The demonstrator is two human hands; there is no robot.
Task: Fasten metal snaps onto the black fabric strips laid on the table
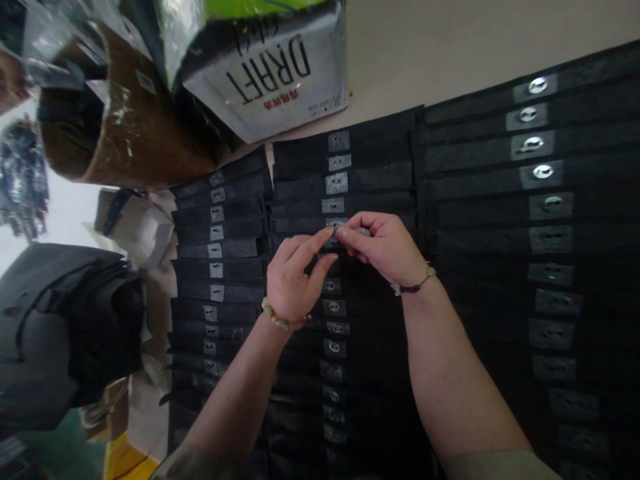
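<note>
- A beige surface (465,67) carries three columns of overlapping black fabric strips (480,213), each strip lying crosswise in view with a grey patch and a metal-rimmed slot.
- Beyond them lie a brown cardboard tube (125,113), a silver bag (265,80) printed "DRAFT", and a bundle of black fabric (65,327).
- Both forearms enter from below, meeting over the middle column.
- The targeted black strip (300,243) runs sideways across both grips, its long axis passing from the left grip to the right.
- The right grip (380,250) is clenched, pinching the strip's grey tab (357,231) between thumb and fingers.
- The left grip (287,277) lies just left of the tab, fingertips touching the strip; whether it is clenched cannot be told.
</note>
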